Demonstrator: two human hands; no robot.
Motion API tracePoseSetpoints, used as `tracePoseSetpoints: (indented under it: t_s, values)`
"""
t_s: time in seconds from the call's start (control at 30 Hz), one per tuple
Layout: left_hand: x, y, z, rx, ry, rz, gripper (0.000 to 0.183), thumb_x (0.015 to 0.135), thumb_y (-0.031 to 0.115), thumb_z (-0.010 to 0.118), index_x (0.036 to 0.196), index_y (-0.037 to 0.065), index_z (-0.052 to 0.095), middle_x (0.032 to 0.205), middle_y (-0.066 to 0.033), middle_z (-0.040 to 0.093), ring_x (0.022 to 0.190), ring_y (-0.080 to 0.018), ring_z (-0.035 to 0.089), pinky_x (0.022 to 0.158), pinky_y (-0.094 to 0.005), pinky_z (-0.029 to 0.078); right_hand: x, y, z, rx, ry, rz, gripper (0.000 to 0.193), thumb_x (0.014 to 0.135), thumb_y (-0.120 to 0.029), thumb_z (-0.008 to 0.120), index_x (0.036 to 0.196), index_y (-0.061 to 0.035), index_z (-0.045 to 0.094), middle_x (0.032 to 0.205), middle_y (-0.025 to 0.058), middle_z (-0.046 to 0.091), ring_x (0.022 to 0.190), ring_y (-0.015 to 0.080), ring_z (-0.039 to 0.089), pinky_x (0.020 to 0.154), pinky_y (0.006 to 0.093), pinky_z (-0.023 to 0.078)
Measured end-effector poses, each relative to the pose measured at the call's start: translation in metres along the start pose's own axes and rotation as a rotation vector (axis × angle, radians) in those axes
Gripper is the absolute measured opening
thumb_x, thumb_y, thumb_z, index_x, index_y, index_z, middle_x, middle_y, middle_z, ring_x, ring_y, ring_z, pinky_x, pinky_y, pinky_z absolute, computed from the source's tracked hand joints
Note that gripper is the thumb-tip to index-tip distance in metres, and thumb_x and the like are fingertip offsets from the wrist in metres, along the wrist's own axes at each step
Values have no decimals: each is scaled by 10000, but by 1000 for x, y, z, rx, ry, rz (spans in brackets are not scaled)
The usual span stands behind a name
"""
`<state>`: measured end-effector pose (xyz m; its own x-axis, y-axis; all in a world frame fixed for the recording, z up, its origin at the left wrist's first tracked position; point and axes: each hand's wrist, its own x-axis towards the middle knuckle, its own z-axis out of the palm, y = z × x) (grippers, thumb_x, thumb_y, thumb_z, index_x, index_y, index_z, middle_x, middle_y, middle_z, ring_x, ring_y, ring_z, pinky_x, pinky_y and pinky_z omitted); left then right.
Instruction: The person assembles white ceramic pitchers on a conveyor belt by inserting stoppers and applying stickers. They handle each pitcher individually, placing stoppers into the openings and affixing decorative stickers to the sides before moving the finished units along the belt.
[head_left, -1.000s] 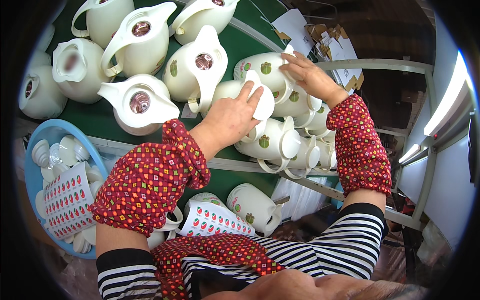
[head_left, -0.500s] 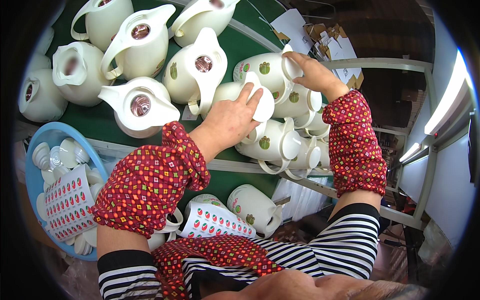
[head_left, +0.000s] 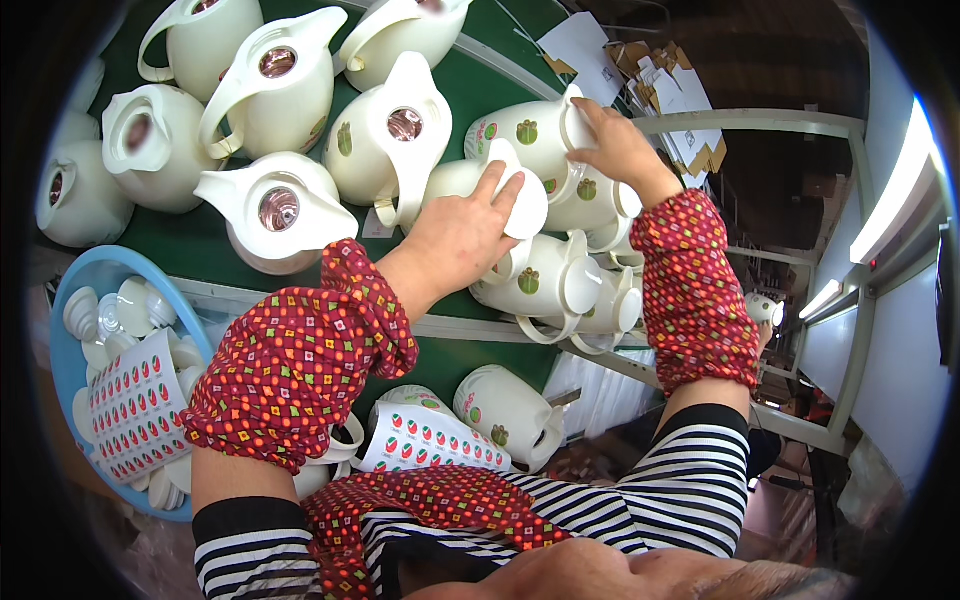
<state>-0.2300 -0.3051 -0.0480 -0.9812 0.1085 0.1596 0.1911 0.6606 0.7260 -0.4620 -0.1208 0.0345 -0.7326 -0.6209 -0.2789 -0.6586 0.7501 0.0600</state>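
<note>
"Fingers (head_left: 598, 115) of the right hand (head_left: 628, 155): how do they stand?"

"Spread, the thumb well parted from the forefinger, with the far lid (head_left: 576, 131) grasped by its edge between them."

"And its jug?"

"The far jug (head_left: 515, 133) is directly left of those fingertips. Its long axis runs sideways across the view, lid end toward the right palm."

"Which hand is nearer to it?"

"The right, which touches it. The left hand (head_left: 455, 235) is on the near jug (head_left: 455, 182), lower and to the left of the right fingertips."

"Is the left one grasping too?"

"Its fingers drape over the near lid (head_left: 531, 212), two of them slightly parted. The thumb is hidden, so I can't tell whether it clamps or merely rests."

"What's around them?"

"Below the right fingertips, more lidded jugs (head_left: 538, 278) crowd together, handles showing. Left of the left fingers are open jugs (head_left: 312, 185), with green table (head_left: 195, 235) between some of them."

"Farther out?"

"Well down and left of the left fingers, a blue tub (head_left: 180, 290) holds white caps (head_left: 135, 305), and a label sheet (head_left: 135, 405) lies over them. Another sheet (head_left: 430, 440) is below that hand, against two more jugs (head_left: 500, 408)."
</note>
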Motion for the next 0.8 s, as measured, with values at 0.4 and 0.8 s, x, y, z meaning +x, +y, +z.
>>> tracePoseSetpoints:
  t_s: [0.4, 0.8]
  values:
    - [-1, 1, 1, -2, 12, 10, 711, 905, 337, 765, 1491, 39, 494, 1513, -221, 491, 719, -368, 736, 661, -449, 610, 1, -3, -14, -12, -158, 84, 862, 893, -544, 725, 1495, 10, 454, 1106, 321, 715, 1089, 437, 709, 980, 456, 555]
    - [-13, -4, 9, -166, 268, 112, 689, 912, 290, 763, 1493, 53, 479, 1494, -247, 506, 758, -415, 725, 743, -469, 608, 7, -34, 15, -202, 20, 535, 1008, 963, -820, 370, 1241, 123, 588, 995, 256, 761, 985, 400, 756, 877, 463, 588]
